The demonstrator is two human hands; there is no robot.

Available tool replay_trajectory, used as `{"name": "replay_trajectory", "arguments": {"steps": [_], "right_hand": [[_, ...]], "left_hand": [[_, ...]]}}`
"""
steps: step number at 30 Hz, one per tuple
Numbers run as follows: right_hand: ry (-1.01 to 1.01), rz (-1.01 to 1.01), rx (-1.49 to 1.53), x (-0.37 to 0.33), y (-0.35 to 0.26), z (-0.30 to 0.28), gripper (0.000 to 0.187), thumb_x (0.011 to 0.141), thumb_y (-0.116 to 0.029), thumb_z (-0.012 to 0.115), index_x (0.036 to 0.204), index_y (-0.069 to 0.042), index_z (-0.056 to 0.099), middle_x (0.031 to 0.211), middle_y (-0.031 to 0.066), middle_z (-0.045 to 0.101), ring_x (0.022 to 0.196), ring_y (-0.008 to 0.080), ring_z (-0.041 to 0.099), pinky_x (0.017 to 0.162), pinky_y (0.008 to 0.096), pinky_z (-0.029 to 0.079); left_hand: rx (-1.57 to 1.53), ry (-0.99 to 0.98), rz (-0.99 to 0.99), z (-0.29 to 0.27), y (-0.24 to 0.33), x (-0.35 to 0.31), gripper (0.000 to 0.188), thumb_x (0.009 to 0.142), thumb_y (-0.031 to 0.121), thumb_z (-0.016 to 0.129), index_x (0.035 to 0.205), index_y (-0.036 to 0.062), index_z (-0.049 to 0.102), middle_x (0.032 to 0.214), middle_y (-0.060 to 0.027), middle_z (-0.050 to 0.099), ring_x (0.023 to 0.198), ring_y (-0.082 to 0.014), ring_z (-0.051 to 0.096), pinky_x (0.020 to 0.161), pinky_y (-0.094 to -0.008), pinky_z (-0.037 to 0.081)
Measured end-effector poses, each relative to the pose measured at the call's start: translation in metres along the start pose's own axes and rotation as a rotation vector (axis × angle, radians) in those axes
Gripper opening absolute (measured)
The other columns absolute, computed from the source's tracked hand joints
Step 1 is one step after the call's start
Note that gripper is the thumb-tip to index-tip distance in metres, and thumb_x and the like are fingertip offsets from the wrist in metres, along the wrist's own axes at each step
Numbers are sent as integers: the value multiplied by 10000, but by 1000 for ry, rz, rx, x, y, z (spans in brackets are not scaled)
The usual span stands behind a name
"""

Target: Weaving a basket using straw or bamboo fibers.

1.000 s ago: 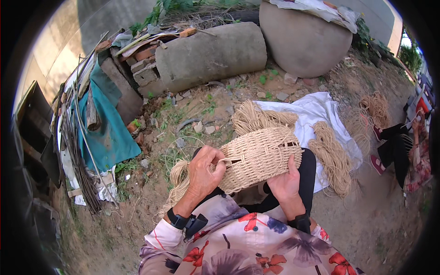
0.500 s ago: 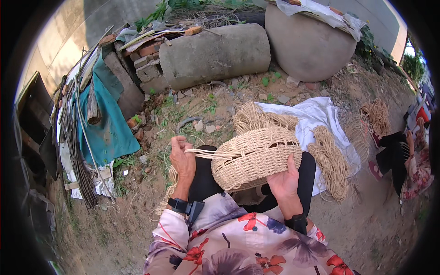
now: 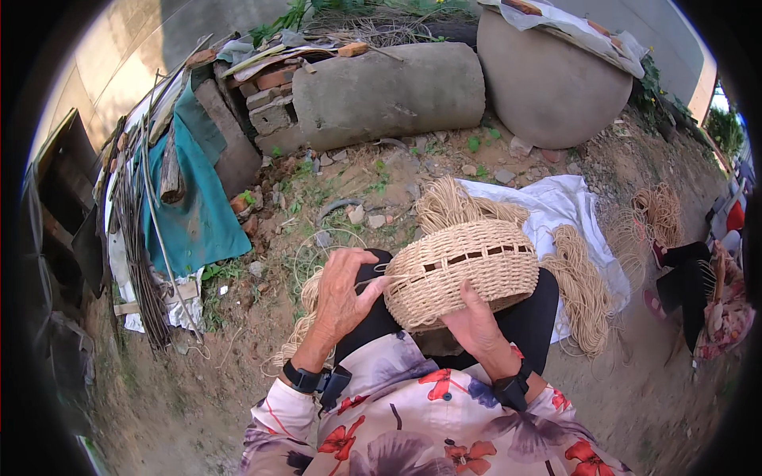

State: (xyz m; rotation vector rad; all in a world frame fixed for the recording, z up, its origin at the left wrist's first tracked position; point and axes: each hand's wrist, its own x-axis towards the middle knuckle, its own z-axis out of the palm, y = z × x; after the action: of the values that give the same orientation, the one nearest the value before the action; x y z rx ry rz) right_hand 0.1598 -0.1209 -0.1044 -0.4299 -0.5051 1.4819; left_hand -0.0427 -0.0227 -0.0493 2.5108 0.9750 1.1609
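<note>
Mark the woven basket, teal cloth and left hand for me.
Woven basket point(image 3: 443, 281), head view, woven side.
Teal cloth point(image 3: 198, 220), head view, its hanging middle.
Left hand point(image 3: 341, 295), head view, back of hand.

Both hands, left hand and right hand, are bare. Just behind them, each wrist wears a black strap; the left strap has a dark block on its inner side. Nearer the body is a pale pink shirt with red flowers, large smoky-purple blossoms, dark stems and a dark button. Under the hands, black trousers cover the legs.
</note>
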Motion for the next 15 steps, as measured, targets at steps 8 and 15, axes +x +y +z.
{"name": "replay_trajectory", "arguments": {"steps": [8, 15], "right_hand": [[-236, 212, -116, -13, -32, -35, 677, 810, -244, 727, 1367, -30, 406, 1361, 135, 486, 1234, 281, 496, 1036, 472, 405], [-129, 149, 546, 34, 18, -94, 438, 977, -292, 474, 1347, -61, 433, 1374, 101, 481, 1237, 254, 465, 1087, 434, 341]], "left_hand": [[-100, -224, 14, 21, 9, -3, 201, 868, 164, 643, 985, 44, 532, 807, -124, 580, 681, -285, 598, 616, -345, 478], [-450, -199, -342, 26, 22, -2, 130, 879, 101, 623, 895, -8, 554, 692, -121, 605, 645, -175, 629, 604, -320, 488]]}}
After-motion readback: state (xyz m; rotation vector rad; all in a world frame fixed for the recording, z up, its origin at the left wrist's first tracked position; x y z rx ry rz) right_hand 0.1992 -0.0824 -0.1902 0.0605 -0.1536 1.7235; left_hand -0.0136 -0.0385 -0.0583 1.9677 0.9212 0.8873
